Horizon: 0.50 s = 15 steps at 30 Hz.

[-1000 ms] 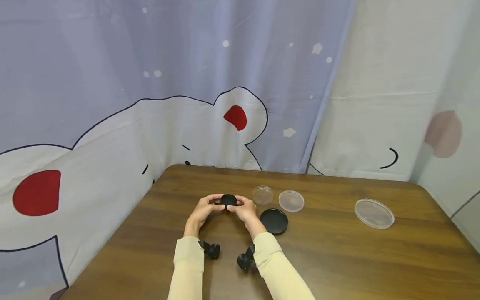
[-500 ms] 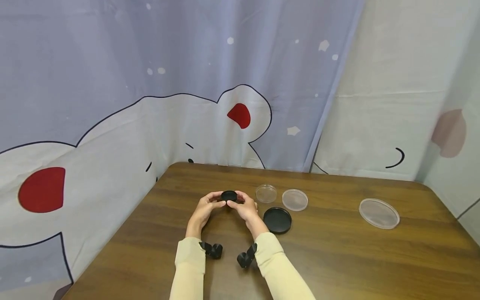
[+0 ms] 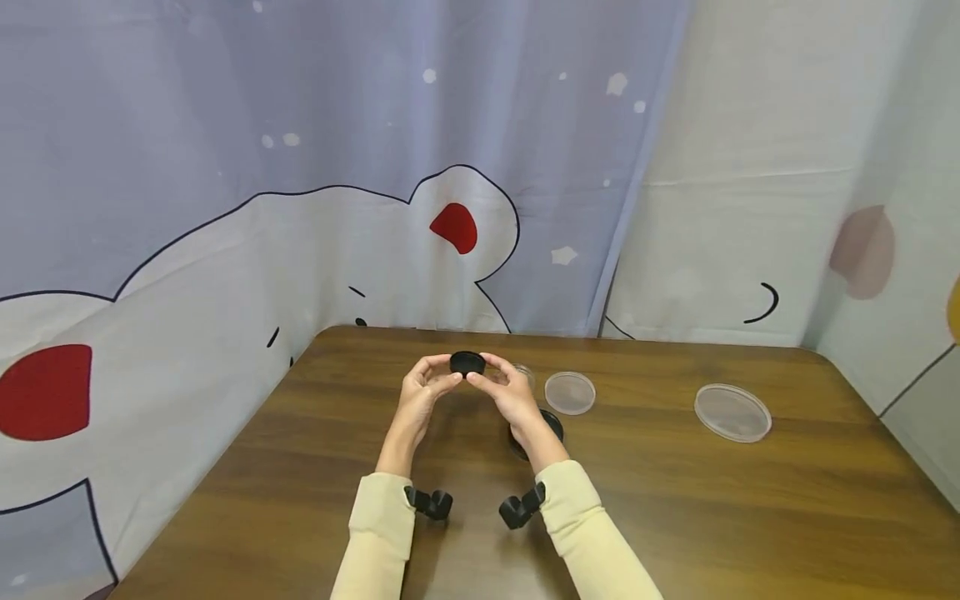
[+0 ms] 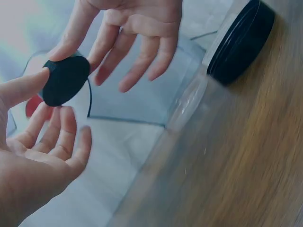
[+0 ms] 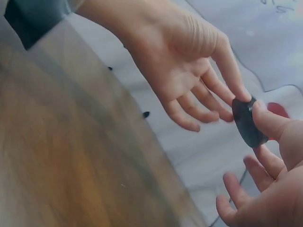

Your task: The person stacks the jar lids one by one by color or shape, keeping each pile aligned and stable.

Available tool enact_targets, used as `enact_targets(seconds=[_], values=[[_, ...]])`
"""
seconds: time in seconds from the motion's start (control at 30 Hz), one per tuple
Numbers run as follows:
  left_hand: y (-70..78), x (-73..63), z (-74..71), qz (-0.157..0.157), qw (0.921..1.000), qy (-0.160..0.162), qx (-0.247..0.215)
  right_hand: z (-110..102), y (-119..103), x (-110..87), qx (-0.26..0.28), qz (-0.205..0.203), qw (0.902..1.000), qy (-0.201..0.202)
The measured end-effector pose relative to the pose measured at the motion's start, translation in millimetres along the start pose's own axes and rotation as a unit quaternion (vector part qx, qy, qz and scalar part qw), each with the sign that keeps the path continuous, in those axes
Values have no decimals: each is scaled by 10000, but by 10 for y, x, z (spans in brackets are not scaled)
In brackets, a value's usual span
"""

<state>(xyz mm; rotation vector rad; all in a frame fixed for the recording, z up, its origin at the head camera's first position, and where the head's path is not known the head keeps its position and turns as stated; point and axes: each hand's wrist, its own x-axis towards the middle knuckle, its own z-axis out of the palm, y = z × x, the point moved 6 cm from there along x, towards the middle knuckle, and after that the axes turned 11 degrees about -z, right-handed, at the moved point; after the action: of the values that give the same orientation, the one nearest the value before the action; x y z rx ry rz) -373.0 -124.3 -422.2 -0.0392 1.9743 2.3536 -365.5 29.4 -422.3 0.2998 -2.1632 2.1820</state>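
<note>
A small round black lid or shallow dish (image 3: 467, 363) is held up above the brown table between both hands. My left hand (image 3: 420, 398) pinches its left edge between thumb and fingertips. On the opposite edge, my right hand (image 3: 516, 398) does the same. The left wrist view shows the flat face of the black disc (image 4: 66, 80), with the other fingers spread loosely. Seen from the right wrist, the disc (image 5: 248, 124) is nearly edge-on. A larger round black dish (image 3: 553, 424) lies on the table, partly hidden by my right wrist.
On the wooden table (image 3: 637, 517), a clear round dish (image 3: 570, 393) lies right of my right hand, and a bigger clear one (image 3: 732, 412) lies farther right. Another clear dish (image 3: 527, 377) is mostly hidden behind my right hand. A printed curtain (image 3: 360, 258) hangs behind the table.
Both hands have raised the small black disc higher, away from me. My right hand and wrist now partly cover a clear dish and the larger black dish. The head view has shifted slightly.
</note>
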Motion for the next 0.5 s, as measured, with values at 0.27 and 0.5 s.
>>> enact_targets(seconds=[0.27, 0.5], values=[[153, -100, 222, 159, 9998, -116, 47, -186, -169, -53, 65, -367, 9993, 2], [210, -168, 382, 435, 9975, -382, 411, -395, -232, -114, -174, -469, 9987, -87]])
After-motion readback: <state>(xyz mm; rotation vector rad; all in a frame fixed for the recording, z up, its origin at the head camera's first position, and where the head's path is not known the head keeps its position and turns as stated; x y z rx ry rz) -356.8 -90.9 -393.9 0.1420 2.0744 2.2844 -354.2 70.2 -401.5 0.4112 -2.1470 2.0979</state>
